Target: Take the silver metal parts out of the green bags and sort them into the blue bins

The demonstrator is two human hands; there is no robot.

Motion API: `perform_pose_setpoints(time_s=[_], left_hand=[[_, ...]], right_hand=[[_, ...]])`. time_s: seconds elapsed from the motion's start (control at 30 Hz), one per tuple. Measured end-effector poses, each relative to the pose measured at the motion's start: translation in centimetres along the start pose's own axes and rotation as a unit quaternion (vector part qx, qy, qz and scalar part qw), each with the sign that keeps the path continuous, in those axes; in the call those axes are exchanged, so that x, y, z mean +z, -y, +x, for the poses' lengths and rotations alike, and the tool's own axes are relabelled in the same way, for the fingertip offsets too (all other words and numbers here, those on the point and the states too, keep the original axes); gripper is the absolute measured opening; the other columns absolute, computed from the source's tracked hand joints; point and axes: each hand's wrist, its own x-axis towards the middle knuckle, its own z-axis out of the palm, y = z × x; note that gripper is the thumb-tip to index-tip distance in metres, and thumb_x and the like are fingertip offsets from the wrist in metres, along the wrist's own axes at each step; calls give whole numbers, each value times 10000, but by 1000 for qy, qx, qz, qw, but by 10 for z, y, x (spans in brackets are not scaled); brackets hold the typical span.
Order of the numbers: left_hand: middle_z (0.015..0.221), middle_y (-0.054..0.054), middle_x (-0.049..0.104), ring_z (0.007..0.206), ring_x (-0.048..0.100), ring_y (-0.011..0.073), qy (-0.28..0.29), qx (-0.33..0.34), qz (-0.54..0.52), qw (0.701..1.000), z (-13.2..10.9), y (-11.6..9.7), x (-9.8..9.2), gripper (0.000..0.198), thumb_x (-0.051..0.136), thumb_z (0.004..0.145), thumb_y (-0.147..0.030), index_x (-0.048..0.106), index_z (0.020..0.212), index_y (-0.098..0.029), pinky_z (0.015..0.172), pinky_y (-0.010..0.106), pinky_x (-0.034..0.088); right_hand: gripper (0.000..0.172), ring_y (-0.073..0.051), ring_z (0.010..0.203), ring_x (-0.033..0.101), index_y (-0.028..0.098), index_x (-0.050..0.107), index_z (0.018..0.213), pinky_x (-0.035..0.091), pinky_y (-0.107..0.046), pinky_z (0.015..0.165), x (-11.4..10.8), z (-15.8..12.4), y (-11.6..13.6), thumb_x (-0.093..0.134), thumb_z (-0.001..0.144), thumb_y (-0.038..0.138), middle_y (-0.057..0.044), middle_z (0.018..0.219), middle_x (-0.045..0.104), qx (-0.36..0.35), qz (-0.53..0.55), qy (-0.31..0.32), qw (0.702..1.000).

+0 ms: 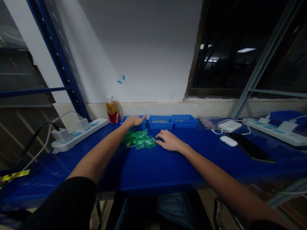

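The left hand [134,121] extends nearly flat, apparently empty, over a rectangular blue plastic tray [143,125], while the right hand [169,141], palm down, fingers loosely curved, thumb apart and seemingly unladen, rests just right of glossy, crinkled green packets [137,140] heaped nearer the body than the left.

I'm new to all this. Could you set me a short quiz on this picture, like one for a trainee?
1. How many small blue plastic bins stand in the row just right of the white-capped bottle with a yellow-and-red label?
2. True or false: the rectangular black phone lies to the right of the loose pile of shiny green plastic packets.
3. Which hand is at the leftmost bin? A) left B) right

Key:
1. Three.
2. True.
3. A, the left hand; the right hand is close by the packets.
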Motion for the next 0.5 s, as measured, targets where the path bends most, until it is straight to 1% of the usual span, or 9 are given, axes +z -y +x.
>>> perform_pose_setpoints(time_s=[0.17, 0.33, 0.4, 0.43, 0.5], left_hand=[[1191, 208, 600, 1139, 541, 348, -23, -5, -39, 999, 0, 3, -5, 977, 93, 753, -804, 653, 1106, -85, 930, 393, 409], [1107, 237, 633, 1071, 585, 337, -41, -8, -76, 996, 2, 10, -8, 997, 26, 776, -773, 675, 1011, -54, 865, 367, 432], [1038, 247, 652, 1025, 602, 346, -77, -17, -113, 991, 2, 12, -10, 992, 32, 771, -780, 689, 939, -56, 821, 372, 439], [984, 245, 664, 987, 615, 345, -109, -29, -143, 983, 1, 12, -12, 981, 37, 772, -780, 694, 888, -62, 790, 370, 443], [850, 221, 678, 885, 638, 319, -194, -51, -218, 955, -2, 12, -19, 940, 30, 795, -753, 690, 781, -84, 723, 349, 443]], right_hand=[[309, -212, 987, 494, 180, 617, 1098, 370, -324, 859, 0, 0, -1, 476, 901, 372, -96, 1019, 569, 0, 4, -2, 1000], [312, -212, 985, 495, 174, 619, 1100, 366, -323, 867, 0, 0, 0, 476, 901, 366, -96, 1020, 569, -1, 3, -1, 1000], [317, -212, 985, 495, 172, 620, 1102, 363, -324, 872, 0, 0, 0, 473, 903, 369, -98, 1023, 569, 0, 2, 1, 1000], [320, -213, 987, 496, 171, 620, 1103, 363, -324, 873, 0, 0, -1, 473, 903, 372, -99, 1025, 569, 1, 2, 2, 1000], [322, -213, 990, 497, 174, 620, 1106, 363, -323, 875, 0, 0, -1, 474, 902, 375, -100, 1028, 569, 2, 3, 3, 1000]])
